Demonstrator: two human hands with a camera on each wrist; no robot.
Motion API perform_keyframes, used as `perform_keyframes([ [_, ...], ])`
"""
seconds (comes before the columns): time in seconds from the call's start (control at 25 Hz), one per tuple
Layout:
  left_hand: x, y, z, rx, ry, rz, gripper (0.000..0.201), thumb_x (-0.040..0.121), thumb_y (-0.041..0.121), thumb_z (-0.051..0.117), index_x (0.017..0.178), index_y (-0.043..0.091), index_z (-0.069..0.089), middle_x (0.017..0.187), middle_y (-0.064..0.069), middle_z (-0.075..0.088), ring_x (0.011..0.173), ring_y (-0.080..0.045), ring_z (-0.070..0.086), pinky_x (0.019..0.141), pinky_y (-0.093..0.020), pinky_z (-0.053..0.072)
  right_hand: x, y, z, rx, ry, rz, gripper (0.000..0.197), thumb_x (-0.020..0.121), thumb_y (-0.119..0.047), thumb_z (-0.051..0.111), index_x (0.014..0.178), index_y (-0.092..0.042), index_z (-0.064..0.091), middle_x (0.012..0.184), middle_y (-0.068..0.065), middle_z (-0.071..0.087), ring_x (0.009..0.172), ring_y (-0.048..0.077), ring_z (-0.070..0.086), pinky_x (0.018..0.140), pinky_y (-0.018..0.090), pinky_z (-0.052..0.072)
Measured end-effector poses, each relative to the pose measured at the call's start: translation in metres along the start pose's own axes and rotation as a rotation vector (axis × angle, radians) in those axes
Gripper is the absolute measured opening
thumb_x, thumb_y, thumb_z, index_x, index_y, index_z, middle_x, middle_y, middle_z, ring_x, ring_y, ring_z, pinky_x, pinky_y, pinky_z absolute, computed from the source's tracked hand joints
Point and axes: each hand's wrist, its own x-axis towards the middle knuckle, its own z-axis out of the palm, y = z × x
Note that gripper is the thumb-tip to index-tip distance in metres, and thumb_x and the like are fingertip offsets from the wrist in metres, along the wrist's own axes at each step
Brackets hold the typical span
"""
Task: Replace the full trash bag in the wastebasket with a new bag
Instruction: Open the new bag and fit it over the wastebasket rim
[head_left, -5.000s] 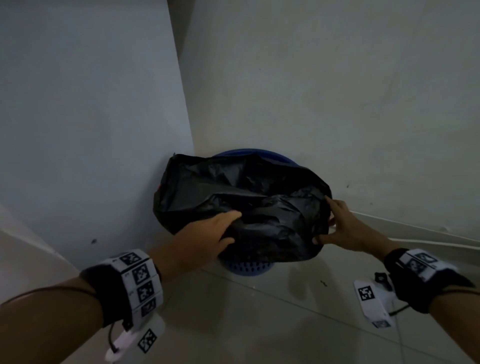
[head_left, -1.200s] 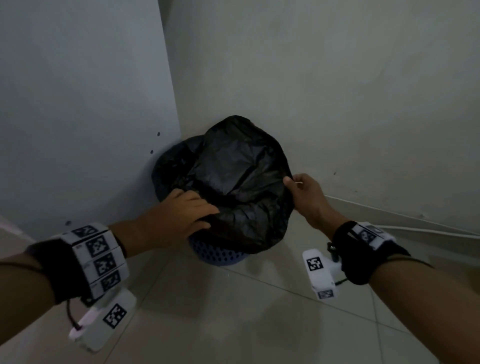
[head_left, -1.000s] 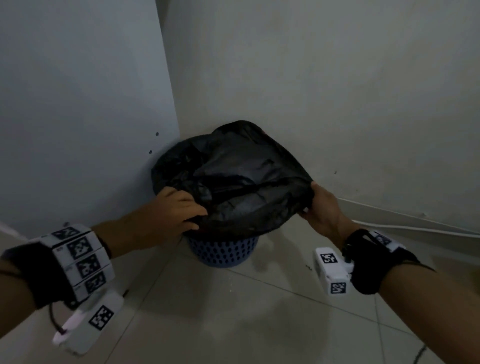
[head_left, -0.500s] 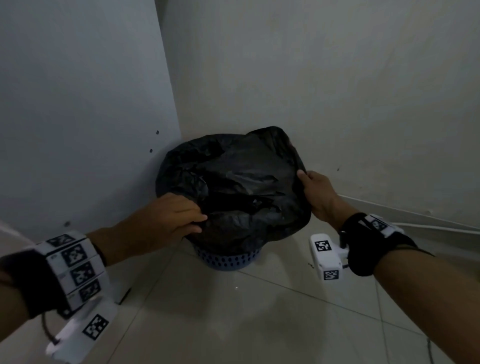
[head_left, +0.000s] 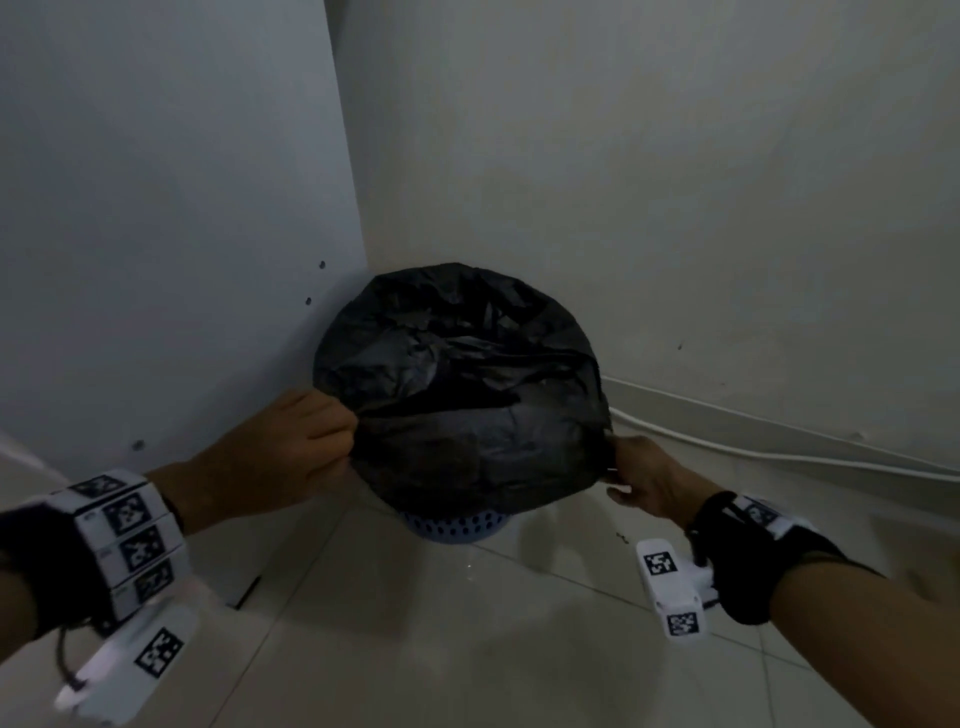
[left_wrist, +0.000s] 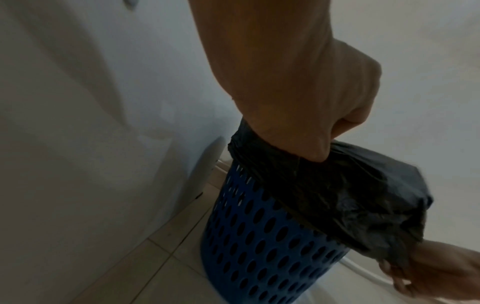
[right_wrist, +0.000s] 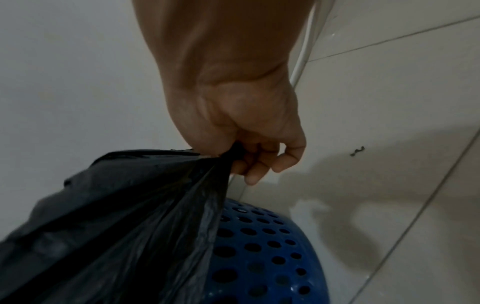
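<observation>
Fingers of left hand (head_left: 291, 447) and right hand (head_left: 641, 480) clenched on black bag (head_left: 467, 395) edges (over blue wastebasket (left_wrist: 259, 236)).

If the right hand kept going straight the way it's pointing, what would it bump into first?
Probably the black plastic trash bag that it already pinches, then the blue perforated plastic wastebasket under it. The right hand points inward toward the bag; depth is hard to judge, so the exact spot is uncertain.

Walls (head_left: 623, 182) hem the wastebasket (head_left: 451, 527) behind and left; tiled floor (head_left: 441, 639) in front lies open.
</observation>
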Motion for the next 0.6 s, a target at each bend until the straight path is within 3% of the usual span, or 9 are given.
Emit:
perform_keyframes([
  [0.04,-0.003,0.002,0.003,0.011,-0.006,0.016,0.02,0.09,0.012,0.054,0.072,0.005,0.062,0.086,-0.013,0.064,0.074,-0.03,0.06,0.071,-0.038,0.042,0.002,-0.003,0.003,-0.018,0.06,-0.121,0.033,0.097,-0.043,0.044,0.093,-0.014,0.06,0.08,0.004,0.063,0.072,0.015,0.057,0.062,0.026,0.038],
  [0.12,-0.009,0.004,0.007,0.049,-0.042,0.019,0.019,0.089,0.01,0.055,0.071,0.008,0.062,0.083,-0.01,0.063,0.074,-0.028,0.06,0.073,-0.036,0.042,-0.001,-0.018,0.004,-0.038,0.242,-0.407,0.045,0.094,-0.054,0.04,0.094,-0.01,0.052,0.083,0.004,0.057,0.071,0.012,0.053,0.059,0.027,0.039],
  [0.2,-0.014,0.001,0.012,0.083,-0.095,-0.005,0.019,0.088,0.01,0.054,0.07,0.012,0.06,0.079,-0.007,0.061,0.071,-0.026,0.058,0.072,-0.035,0.039,-0.011,-0.032,0.009,-0.045,0.262,-0.535,0.051,0.097,-0.054,0.039,0.092,-0.006,0.057,0.084,0.005,0.061,0.072,0.013,0.056,0.06,0.029,0.045],
  [0.28,-0.019,-0.004,0.014,0.068,-0.116,-0.046,0.024,0.091,0.017,0.049,0.073,0.013,0.064,0.077,-0.005,0.063,0.07,-0.026,0.059,0.072,-0.033,0.037,-0.022,-0.031,0.017,-0.105,0.109,-0.556,0.056,0.097,-0.054,0.038,0.094,-0.006,0.066,0.089,0.002,0.069,0.078,0.012,0.065,0.065,0.027,0.052],
  [0.36,-0.023,-0.005,0.015,-0.01,-0.094,-0.161,0.032,0.096,0.03,0.044,0.083,0.011,0.067,0.081,-0.006,0.065,0.072,-0.026,0.06,0.074,-0.031,0.037,-0.027,-0.024,0.024,-0.084,0.037,-0.582,0.051,0.101,-0.044,0.037,0.095,-0.002,0.065,0.091,0.004,0.07,0.078,0.015,0.065,0.068,0.029,0.053],
  [0.48,-0.017,0.001,0.015,-0.144,-0.008,-0.419,0.054,0.098,0.051,0.035,0.099,0.005,0.062,0.085,-0.013,0.064,0.076,-0.026,0.056,0.069,-0.025,0.036,-0.028,-0.026,0.027,0.008,0.115,-0.599,0.038,0.104,-0.028,0.039,0.086,0.001,0.056,0.081,0.01,0.06,0.071,0.017,0.054,0.066,0.032,0.046],
  [0.6,-0.009,0.003,0.008,-0.133,0.097,-0.382,0.054,0.101,0.042,0.034,0.098,0.0,0.069,0.087,-0.015,0.071,0.082,-0.019,0.051,0.075,-0.027,0.041,-0.019,-0.026,0.019,-0.078,0.17,-0.624,0.038,0.103,-0.03,0.04,0.08,-0.002,0.054,0.079,0.017,0.058,0.07,0.018,0.051,0.066,0.039,0.046],
])
